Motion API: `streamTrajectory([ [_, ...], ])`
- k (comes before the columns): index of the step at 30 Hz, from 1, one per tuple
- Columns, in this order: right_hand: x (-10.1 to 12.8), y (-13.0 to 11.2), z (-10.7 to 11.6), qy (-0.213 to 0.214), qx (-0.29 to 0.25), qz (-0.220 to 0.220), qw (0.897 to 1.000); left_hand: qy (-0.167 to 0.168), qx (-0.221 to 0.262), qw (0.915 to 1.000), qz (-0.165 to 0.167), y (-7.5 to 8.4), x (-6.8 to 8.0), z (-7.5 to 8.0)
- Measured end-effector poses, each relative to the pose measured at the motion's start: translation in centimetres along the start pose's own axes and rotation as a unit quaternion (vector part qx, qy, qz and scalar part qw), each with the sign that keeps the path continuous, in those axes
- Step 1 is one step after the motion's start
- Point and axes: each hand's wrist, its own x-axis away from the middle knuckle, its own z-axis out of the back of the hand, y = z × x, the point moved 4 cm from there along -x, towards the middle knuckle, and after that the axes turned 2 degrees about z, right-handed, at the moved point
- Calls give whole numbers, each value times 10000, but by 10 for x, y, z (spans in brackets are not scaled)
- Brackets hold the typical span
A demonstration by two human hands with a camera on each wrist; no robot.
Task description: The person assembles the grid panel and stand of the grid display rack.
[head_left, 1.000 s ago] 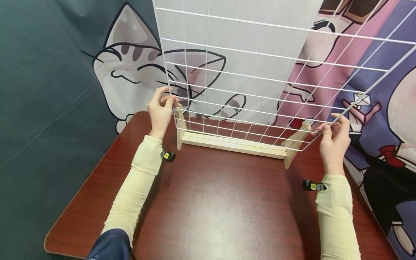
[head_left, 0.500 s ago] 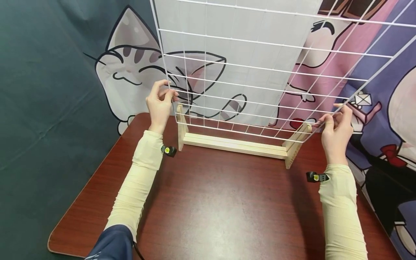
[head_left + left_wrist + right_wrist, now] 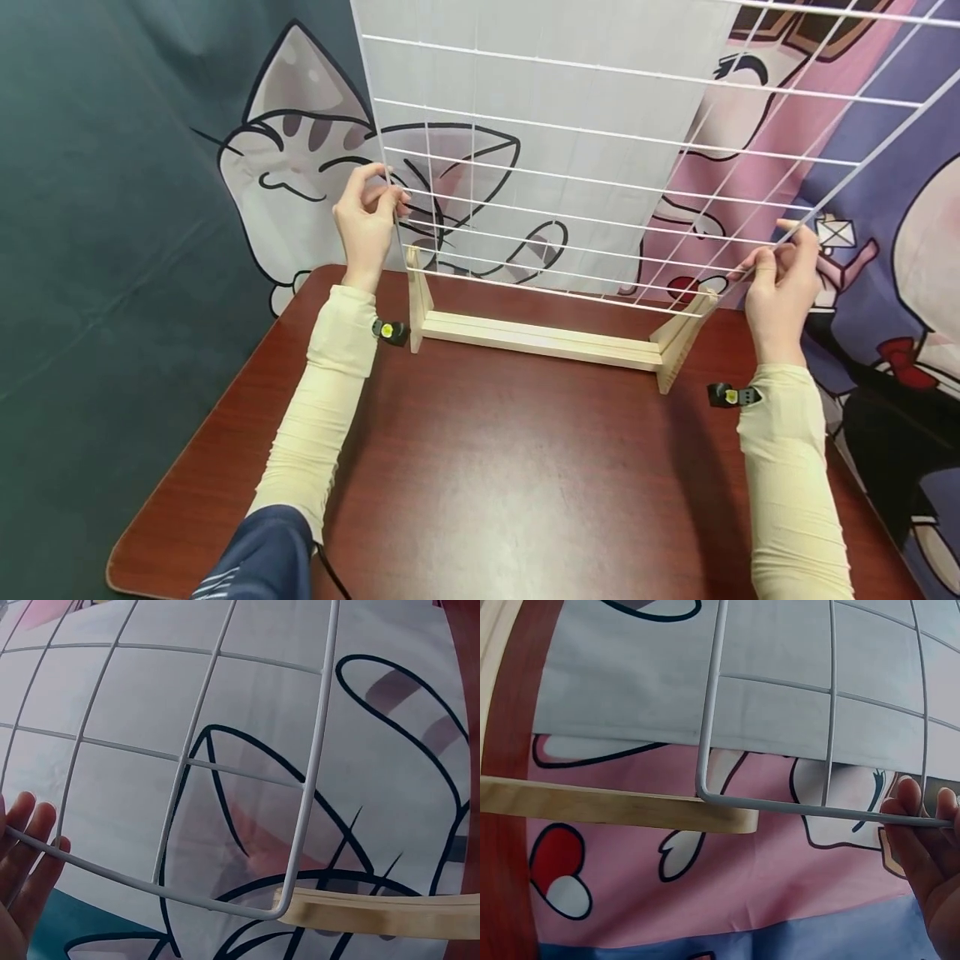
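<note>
Here, left grip (image 3: 366, 227) and right grip (image 3: 783, 296) seemingly pinch the grid (image 3: 184, 760) spanning between them.

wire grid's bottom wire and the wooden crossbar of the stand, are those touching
Apart: in the head view, a strip of reddish-brown table shows between the grid's bottom wire and the wooden crossbar below it.

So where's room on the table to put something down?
The biggest bare patch of table is in front of the wooden stand, between the sleeves. Another lies between the left sleeve and the table's left edge. It's crowded around the stand, where the left hand and right hand hold the white grid.
</note>
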Motion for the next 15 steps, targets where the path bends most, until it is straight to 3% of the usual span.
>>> streamTrajectory([
  [6, -12, -10, -4, 134, -87, 117, 9998, 57, -48, 9999, 99, 17, -4, -1],
  [11, -17, -16, -7, 453, -226, 506, 9974, -6, -139, 9999, 58, 16, -11, -3],
  [15, -18, -17, -10, 645, -412, 525, 9957, -82, -80, 9999, 62, 18, -14, -6],
])
